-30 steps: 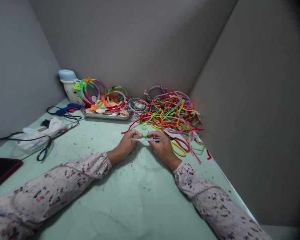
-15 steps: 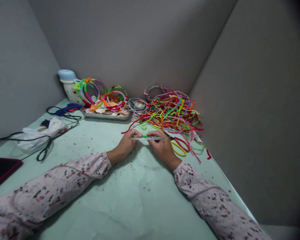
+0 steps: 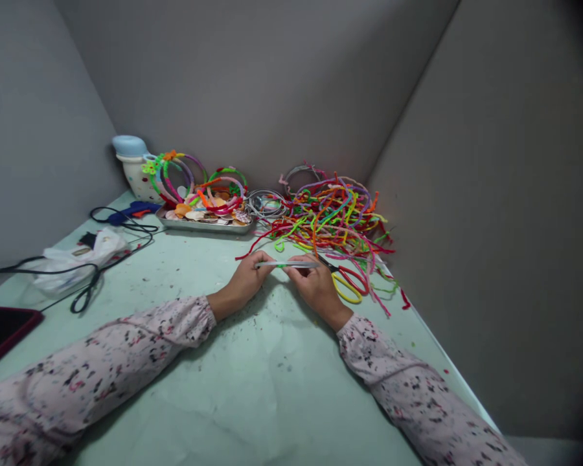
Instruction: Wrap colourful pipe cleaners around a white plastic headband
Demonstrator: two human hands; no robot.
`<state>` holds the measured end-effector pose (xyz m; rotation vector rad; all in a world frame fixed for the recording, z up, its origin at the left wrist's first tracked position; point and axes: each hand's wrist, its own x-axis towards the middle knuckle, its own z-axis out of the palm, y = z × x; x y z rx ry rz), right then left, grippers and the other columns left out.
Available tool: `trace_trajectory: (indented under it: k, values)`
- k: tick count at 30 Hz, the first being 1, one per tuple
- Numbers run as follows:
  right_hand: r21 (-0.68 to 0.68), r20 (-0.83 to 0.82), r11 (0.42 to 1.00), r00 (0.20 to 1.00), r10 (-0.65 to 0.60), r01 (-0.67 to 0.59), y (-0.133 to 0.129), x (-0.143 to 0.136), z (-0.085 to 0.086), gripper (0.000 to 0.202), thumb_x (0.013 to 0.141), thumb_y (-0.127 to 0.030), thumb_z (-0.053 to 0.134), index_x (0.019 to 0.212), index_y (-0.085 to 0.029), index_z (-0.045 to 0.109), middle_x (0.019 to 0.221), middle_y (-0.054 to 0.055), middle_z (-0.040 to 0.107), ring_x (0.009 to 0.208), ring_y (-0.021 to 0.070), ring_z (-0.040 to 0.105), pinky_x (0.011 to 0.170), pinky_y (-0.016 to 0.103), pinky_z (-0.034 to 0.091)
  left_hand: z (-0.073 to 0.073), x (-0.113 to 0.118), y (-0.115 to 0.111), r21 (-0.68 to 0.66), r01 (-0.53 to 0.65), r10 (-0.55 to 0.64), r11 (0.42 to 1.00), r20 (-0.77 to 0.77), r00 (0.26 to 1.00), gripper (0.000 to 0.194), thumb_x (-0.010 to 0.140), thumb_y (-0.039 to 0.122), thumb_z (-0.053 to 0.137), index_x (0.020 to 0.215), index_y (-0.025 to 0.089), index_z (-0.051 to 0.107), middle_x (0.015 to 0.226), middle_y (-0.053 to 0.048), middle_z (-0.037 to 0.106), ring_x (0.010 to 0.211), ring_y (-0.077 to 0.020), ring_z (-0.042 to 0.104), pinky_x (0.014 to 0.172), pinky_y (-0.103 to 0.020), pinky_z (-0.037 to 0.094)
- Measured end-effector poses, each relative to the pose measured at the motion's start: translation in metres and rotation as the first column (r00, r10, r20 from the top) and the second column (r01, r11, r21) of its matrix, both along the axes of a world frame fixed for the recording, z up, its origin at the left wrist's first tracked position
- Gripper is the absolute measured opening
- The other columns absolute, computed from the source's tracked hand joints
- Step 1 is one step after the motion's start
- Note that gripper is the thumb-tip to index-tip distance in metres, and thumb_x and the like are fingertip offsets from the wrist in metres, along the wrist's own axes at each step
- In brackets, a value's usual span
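We pinch the band [image 3: 296, 263] with our left fingers [image 3: 260, 272] and right fingers [image 3: 298, 276]; should either pinch slacken, the green strip [image 3: 282, 266] could slide or unwind.

Plain gray walls [image 3: 252, 77] meeting in corners, pale green tabletop [image 3: 252, 401], dim light

The held band [image 3: 294, 264] looked smooth, its material unclear. Measured from it, the chenille stems [image 3: 342, 217] between one and two o'clock were fuzzy and matt. Toward ten, the tray [image 3: 204, 227] had a metallic sheen, and the bottle [image 3: 138, 178] beyond it seemed smooth plastic. At nine, the bag [image 3: 63, 268] was thin, crumpled plastic. The sleeve [image 3: 111, 362] at eight was matt cloth.
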<state>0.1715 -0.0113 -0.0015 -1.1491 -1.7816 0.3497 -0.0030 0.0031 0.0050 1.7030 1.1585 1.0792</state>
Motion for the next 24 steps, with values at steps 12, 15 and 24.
trace_trajectory:
  k: [12, 15, 24]
  values:
    - [0.015, -0.021, 1.0, 1.0, 0.021, -0.021, -0.002, 0.003, 0.0007, 0.015, 0.086, -0.028, 0.058, 0.092, -0.02, 0.068, 0.09, 0.006, 0.066, 0.086, 0.0195, 0.061, 0.079, 0.032, 0.048, 0.0012, 0.0007, -0.0014, 0.015, -0.006, 0.005, 1.0, 0.017, 1.0, 0.025, 0.084, 0.038, 0.053, 0.071, 0.017, 0.053, 0.058, 0.005, 0.042, 0.055, -0.0107, 0.035, 0.053, -0.023, 0.027]
    - [0.015, -0.015, 1.0, 1.0, 0.01, -0.01, -0.0018, 0.002, 0.0015, 0.013, 0.086, -0.026, 0.057, 0.09, -0.02, 0.068, 0.088, 0.006, 0.066, 0.085, 0.0198, 0.061, 0.08, 0.032, 0.048, 0.0022, 0.0008, -0.0029, 0.003, -0.009, 0.009, 1.0, 0.012, 1.0, 0.026, 0.084, 0.041, 0.055, 0.072, 0.017, 0.054, 0.054, 0.006, 0.039, 0.052, -0.0105, 0.033, 0.051, -0.023, 0.026]
    - [-0.02, -0.016, 1.0, 1.0, -0.009, 0.009, -0.0011, 0.0004, 0.0011, 0.012, 0.085, -0.024, 0.057, 0.086, -0.02, 0.068, 0.085, 0.005, 0.066, 0.08, 0.0183, 0.06, 0.073, 0.03, 0.046, 0.0034, 0.0003, -0.003, 0.018, -0.011, 0.011, 1.0, -0.015, 1.0, 0.025, 0.082, 0.04, 0.055, 0.074, 0.017, 0.054, 0.056, 0.005, 0.04, 0.055, -0.0111, 0.034, 0.052, -0.023, 0.026]
